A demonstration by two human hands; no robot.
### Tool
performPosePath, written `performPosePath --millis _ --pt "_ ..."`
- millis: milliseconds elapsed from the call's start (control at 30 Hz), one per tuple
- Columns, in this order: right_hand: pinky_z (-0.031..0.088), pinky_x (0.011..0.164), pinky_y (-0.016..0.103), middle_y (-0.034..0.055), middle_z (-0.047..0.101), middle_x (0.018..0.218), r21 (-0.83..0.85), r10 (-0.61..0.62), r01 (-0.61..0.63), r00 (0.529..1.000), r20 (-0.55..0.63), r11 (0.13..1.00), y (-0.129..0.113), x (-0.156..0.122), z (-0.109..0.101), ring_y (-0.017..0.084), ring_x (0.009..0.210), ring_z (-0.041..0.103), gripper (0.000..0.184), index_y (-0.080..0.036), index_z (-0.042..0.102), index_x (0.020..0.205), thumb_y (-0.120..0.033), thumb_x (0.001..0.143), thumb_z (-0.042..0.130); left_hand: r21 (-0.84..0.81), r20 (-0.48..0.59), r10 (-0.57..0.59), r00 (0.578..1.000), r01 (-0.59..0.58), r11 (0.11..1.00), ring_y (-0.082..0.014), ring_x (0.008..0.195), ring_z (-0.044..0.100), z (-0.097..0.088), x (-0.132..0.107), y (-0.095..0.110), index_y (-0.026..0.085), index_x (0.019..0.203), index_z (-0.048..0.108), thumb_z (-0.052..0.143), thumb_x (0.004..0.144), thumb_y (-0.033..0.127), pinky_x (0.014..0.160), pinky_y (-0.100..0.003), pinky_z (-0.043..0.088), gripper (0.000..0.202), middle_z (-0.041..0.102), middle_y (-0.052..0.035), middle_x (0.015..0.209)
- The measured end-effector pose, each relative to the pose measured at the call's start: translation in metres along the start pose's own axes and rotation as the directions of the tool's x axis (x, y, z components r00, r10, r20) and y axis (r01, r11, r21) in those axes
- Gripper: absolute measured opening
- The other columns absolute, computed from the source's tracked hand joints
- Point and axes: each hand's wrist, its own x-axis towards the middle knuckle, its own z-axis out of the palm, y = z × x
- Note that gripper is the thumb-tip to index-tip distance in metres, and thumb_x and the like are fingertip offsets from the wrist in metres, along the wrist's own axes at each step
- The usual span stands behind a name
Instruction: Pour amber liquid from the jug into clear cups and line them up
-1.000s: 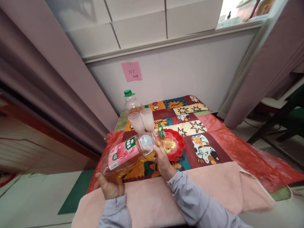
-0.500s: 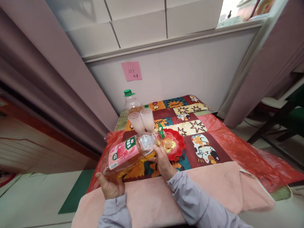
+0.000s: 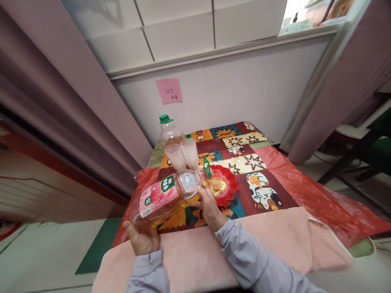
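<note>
A large plastic juice bottle [image 3: 161, 195] with a pink label is tipped on its side, its neck pointing right and holding amber liquid. My left hand [image 3: 142, 240] supports its base from below, thumb up along the side. Closer to the neck, my right hand [image 3: 209, 207] grips the bottle from the near side. The neck, with a green ring handle [image 3: 207, 167], is over a small clear cup [image 3: 216, 180] with some amber liquid in it. That cup stands on a red scalloped plate [image 3: 231, 191] with gold coin patterns.
Two stacks of clear plastic cups, a left stack [image 3: 175, 158] and a right stack [image 3: 190, 154], stand behind the bottle. Farther back is another bottle with a green cap [image 3: 165, 119]. A patterned mat [image 3: 275, 183], red plastic sheet [image 3: 311, 187] and pink cloth [image 3: 275, 244] cover the table.
</note>
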Motion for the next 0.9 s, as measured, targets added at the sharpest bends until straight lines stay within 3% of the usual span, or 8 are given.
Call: performPosePath --millis 467,900 --pt "0.065 0.065 0.031 0.0047 0.070 0.127 -0.008 -0.003 0.003 1.000 0.014 1.000 -0.0052 -0.0024 0.0030 0.026 0.112 0.068 0.047 -0.026 0.063 0.122 -0.055 0.085 0.070 0.034 0.025 -0.003 1.000 0.002 0.999 -0.0367 0.135 0.059 0.0045 -0.0027 0.0035 0.023 0.134 0.070 0.053 0.083 0.085 0.110 -0.058 0.052 0.081 0.070 -0.0097 0.140" --pt "0.064 0.066 0.031 0.0048 0.071 0.125 -0.020 -0.002 0.002 1.000 -0.005 1.000 -0.0029 -0.0019 0.0007 0.027 0.115 0.067 0.040 -0.026 0.064 0.111 -0.055 0.085 0.071 0.029 0.062 0.017 0.998 -0.018 0.999 -0.0342 0.137 0.059 0.0046 -0.0027 0.0034 0.023 0.137 0.069 0.052 0.083 0.085 0.112 -0.050 0.051 0.084 0.066 -0.0112 0.145"
